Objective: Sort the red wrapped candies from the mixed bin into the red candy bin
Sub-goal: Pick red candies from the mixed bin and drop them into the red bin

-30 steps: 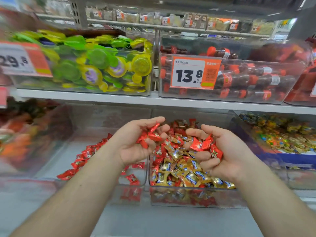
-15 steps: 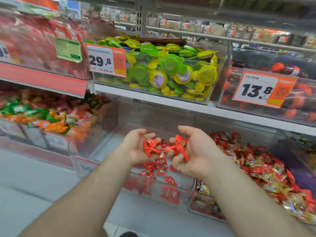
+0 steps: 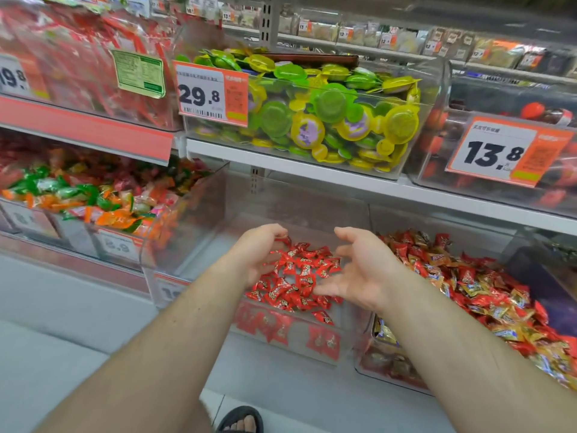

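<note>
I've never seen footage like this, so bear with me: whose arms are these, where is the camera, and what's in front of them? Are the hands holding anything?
There is no machine here. The one picture comes from a wide-angle camera worn on a person's head, looking forward and down, so the two bare arms are that person's own.

They stand at shop shelves of clear bins. Both hands hover over the red candy bin, which holds a loose pile of red candies. Just to its right is the mixed bin, with red and gold candies together.

The left hand and right hand are both spread with relaxed fingers; neither seems to hold anything.

Above sit a bin of green and yellow cups and price tags. At the bottom edge, a sandalled foot shows.
</note>
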Available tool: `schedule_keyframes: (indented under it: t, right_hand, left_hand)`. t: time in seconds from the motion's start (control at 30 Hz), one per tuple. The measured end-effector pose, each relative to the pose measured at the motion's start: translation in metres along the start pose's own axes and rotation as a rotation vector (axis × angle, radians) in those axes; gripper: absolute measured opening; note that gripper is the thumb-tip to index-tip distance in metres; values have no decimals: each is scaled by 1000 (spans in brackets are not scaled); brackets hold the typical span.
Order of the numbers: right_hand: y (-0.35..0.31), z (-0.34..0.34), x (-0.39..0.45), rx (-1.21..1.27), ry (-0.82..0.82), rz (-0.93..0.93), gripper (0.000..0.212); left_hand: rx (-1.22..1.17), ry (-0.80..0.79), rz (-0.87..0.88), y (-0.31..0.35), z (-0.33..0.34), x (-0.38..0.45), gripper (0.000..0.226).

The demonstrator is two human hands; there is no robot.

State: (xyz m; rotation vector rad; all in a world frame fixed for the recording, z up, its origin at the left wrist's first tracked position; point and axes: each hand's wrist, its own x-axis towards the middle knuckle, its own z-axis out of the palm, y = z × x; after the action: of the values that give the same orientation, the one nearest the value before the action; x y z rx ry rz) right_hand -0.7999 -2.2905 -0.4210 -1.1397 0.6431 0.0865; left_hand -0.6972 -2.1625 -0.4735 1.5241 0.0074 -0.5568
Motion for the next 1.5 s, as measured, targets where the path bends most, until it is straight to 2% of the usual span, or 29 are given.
schedule_keyframes:
  t: [0.1, 0.17, 0.23, 0.33, 0.43, 0.5, 0.6, 0.67, 0.77, 0.87, 0.93, 1.03, 1.13, 1.27, 1.33, 1.5]
  right_hand:
    - [-10, -14, -22, -70, -77, -113, 41]
    - [-21, -35, -41, -117, -51, -252, 31]
    - [-32, -63, -61, -213, 18, -356, 35]
    - [-40, -107, -88, -469, 132, -378, 50]
    - [-43, -147, -106, -793, 303, -302, 63]
    - [-46, -175, -113, -970, 426, -237, 69]
    - [-50, -209, -115, -1074, 555, -109, 70]
    - [-49, -222, -111, -1153, 607, -33, 70]
    - [-42, -227, -102, -1361, 534, 77, 75]
    - [-35, -226, -79, -1466, 394, 247, 114]
    - [-29, -221, -61, -1530, 354, 293, 125]
    - [-21, -208, -38, -1535, 362, 228, 103]
    - [-21, -202, -15, -1465, 478, 77, 86]
    - [-38, -207, 11, -1291, 610, -117, 81]
    - [-48, -214, 12, -1294, 668, -177, 89]
    - [-68, -239, -16, -1151, 615, -178, 101]
  left_hand:
    - [120, 41, 206, 8, 17, -10, 14]
    - [220, 60, 388, 16, 35, -19, 12]
    - [281, 19, 516, 22, 58, -32, 16]
    - [359, -101, 634, 25, 95, -55, 17]
    - [388, -224, 645, 21, 130, -73, 15]
    - [502, -306, 656, 15, 149, -78, 13]
    - [815, -435, 685, 2, 172, -79, 13]
    - [1107, -434, 749, -7, 185, -73, 26]
    - [1337, -444, 671, -15, 198, -67, 59]
    - [1451, -524, 546, -19, 209, -61, 83]
    - [1465, -508, 538, -19, 216, -57, 82]
    - [1482, -450, 541, -18, 224, -54, 66]
    - [1438, -277, 671, -16, 227, -48, 41]
    - [1375, -54, 770, -12, 223, -34, 47]
    - [1411, 20, 762, -8, 220, -31, 47]
    - [1569, 90, 668, 1, 210, -29, 52]
